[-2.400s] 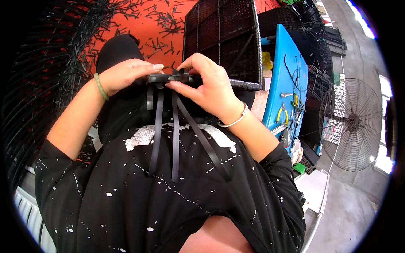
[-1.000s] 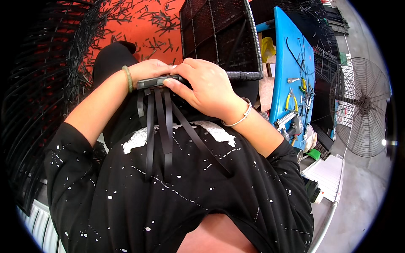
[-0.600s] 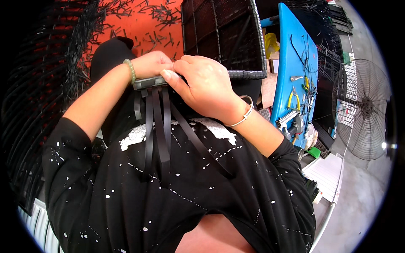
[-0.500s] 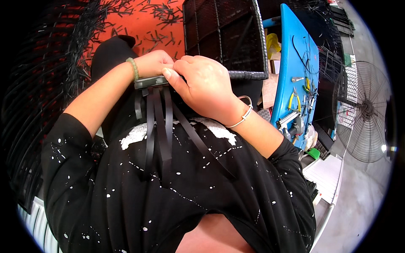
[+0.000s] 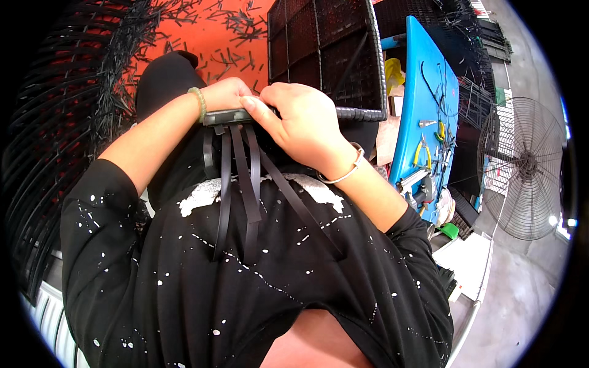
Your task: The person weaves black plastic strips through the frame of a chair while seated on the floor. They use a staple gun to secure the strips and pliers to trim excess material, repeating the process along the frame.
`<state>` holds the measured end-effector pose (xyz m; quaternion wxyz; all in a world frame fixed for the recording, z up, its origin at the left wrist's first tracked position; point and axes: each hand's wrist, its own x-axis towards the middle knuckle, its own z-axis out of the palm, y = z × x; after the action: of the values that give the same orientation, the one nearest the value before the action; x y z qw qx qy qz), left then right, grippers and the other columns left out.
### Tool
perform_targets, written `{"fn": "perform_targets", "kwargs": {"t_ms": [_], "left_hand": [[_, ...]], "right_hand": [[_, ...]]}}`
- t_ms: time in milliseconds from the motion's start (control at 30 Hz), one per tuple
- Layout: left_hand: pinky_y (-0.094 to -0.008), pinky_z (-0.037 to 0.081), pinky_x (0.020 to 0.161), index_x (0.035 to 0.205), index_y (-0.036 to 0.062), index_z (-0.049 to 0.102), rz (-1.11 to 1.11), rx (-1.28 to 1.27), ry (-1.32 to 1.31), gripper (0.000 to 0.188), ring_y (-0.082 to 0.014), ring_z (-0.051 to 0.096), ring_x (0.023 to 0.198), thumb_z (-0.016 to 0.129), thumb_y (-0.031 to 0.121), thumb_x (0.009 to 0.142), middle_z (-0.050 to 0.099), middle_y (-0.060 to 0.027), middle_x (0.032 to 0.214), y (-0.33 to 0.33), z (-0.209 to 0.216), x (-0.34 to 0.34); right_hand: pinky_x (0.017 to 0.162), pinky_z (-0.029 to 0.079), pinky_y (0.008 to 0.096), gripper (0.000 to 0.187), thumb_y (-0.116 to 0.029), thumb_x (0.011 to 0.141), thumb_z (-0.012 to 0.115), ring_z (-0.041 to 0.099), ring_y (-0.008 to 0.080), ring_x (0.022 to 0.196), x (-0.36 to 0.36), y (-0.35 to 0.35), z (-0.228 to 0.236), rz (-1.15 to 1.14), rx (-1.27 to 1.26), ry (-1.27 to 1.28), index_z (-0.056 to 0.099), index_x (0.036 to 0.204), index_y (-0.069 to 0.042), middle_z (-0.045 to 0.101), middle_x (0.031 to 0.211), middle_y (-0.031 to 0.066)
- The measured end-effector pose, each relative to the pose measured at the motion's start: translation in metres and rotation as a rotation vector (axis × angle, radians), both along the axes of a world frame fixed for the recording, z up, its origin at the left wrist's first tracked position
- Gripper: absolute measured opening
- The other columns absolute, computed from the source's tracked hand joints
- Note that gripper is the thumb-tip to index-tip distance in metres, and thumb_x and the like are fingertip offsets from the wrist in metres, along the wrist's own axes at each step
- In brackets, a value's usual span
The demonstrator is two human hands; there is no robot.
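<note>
A: What's seen w/ the blue table point(image 5: 429, 92) as ref?
B: Pliers point(image 5: 419, 152) & small tools are laid on it; a round wire fan guard point(image 5: 521, 168) is stood to its right.
A: And left of it?
B: Orange floor point(image 5: 208, 37), strewn w/ black strip offcuts point(image 5: 239, 27).

- Orange floor point(image 5: 215, 37), strewn with short black strip offcuts point(image 5: 236, 24).
- Black woven frame point(image 5: 325, 55) standing on that floor, just beside a blue table point(image 5: 423, 92).
- On the blue table: pliers with yellow handles point(image 5: 420, 150), a black cord point(image 5: 429, 76), small metal tools point(image 5: 412, 183).
- Grey concrete floor point(image 5: 521, 288) at right, carrying a round wire fan guard point(image 5: 521, 165).
</note>
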<state>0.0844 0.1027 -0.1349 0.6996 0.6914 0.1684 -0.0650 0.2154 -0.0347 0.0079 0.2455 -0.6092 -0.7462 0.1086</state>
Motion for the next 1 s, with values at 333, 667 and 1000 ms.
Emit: {"fn": "perform_targets", "kwargs": {"t_ms": [333,667,1000], "left_hand": [[-0.0259,0.047,0.054,0.081,0.0037,0.067,0.231,0.036,0.060,0.029,-0.0100,0.059,0.060,0.064,0.030,0.093,0.062,-0.0016,0.067,-0.007,-0.008,-0.007],[-0.0269,0.044,0.091,0.115,0.0017,0.065,0.428,0.115,-0.348,0.028,-0.0121,0.057,0.102,0.068,0.010,0.088,0.061,-0.0021,0.103,-0.027,0.126,-0.068],[-0.0319,0.051,0.085,0.109,0.0012,0.070,-0.092,0.782,-0.308,0.036,-0.0236,0.063,0.095,0.077,0.002,0.074,0.062,-0.0107,0.103,-0.034,0.190,-0.052]], "right_hand": [[0.060,0.049,0.0419,0.031,-0.029,0.094,0.062,0.060,0.0344,0.065,0.009,-0.003,-0.002,0.000,0.045,0.043,0.068,0.077,-0.004,0.060,0.067,0.0126],[0.074,0.050,0.0399,0.035,-0.042,0.082,0.072,0.065,0.0272,0.083,0.024,-0.019,-0.001,0.117,0.018,-0.012,0.065,0.095,-0.010,0.062,0.084,0.0055],[0.071,0.053,0.0410,0.039,-0.045,0.086,0.066,0.068,0.0295,0.082,0.026,-0.018,-0.007,0.085,0.019,0.014,0.067,0.093,-0.007,0.066,0.082,0.0088]]}}
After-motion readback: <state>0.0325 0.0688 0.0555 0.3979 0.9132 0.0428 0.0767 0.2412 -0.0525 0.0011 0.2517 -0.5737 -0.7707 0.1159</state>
